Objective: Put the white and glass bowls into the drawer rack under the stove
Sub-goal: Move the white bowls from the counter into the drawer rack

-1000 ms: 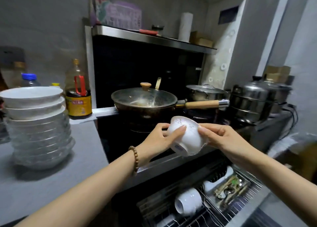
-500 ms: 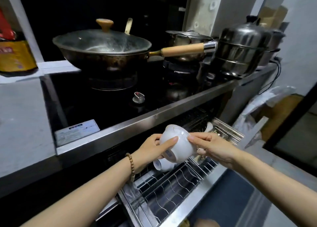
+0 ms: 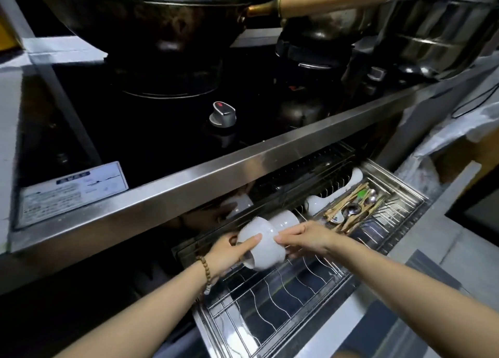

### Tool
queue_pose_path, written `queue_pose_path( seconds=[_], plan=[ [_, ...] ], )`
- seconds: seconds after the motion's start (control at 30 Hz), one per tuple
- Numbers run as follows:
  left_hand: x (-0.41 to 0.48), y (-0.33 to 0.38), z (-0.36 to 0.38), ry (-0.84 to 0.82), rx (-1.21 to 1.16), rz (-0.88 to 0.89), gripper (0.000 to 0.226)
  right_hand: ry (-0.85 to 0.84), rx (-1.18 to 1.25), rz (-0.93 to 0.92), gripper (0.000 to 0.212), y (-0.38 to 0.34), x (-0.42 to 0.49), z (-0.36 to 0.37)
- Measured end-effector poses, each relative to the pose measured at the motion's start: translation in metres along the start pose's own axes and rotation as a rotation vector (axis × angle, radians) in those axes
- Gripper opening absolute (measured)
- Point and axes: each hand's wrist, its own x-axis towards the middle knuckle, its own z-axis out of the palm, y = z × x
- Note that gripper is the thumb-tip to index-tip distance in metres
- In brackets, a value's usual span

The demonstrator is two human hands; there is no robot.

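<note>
Dim, uneven light. The white bowl [image 3: 260, 247] gripped between both hands is the brightest thing and slightly soft. Above the grip, the steel stove edge [image 3: 216, 179] carries a pale glare streak; beyond it the cooktop sinks into near-black. Below-left, possibly cabinet, lies in unreadable shadow. Straight lines bow toward the edges.

Both hands have carried the white bowl [image 3: 260, 245] down from stove height to the drawer rack [image 3: 283, 301], just beside another racked bowl [image 3: 285, 220].
</note>
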Motion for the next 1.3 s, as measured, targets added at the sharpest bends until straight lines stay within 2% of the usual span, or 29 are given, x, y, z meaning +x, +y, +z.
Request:
queue_pose_path(
  seconds=[0.17,0.33,0.47,0.57,0.8,0.93,1.2,1.3],
  plan=[
    [0.031,-0.023,0.001,0.04,0.032,-0.036,0.036,0.015,0.028,0.085,0.028,0.016,0.039,0.003],
    [0.054,-0.042,0.005,0.048,0.107,-0.064,0.081,0.0,-0.009,0.083,0.003,0.032,0.059,0.0],
    [0.066,-0.05,0.01,0.04,0.057,-0.09,0.089,0.055,0.016,0.081,0.007,0.038,0.068,-0.002],
    [0.074,-0.055,0.014,0.042,0.05,-0.097,0.088,0.105,0.044,0.071,0.01,0.043,0.073,-0.002],
    [0.087,-0.061,0.021,0.05,0.038,-0.068,0.071,0.236,0.131,0.039,0.02,0.057,0.084,0.0],
    [0.091,-0.064,0.019,0.045,0.047,-0.048,0.064,0.247,0.127,0.049,0.019,0.061,0.088,0.0],
    [0.085,-0.061,0.02,0.089,0.103,-0.053,0.068,0.233,0.079,0.047,0.019,0.058,0.088,0.0],
    [0.078,-0.054,0.02,0.104,0.134,-0.052,0.066,0.231,0.135,0.034,0.016,0.048,0.083,-0.003]
  ],
)
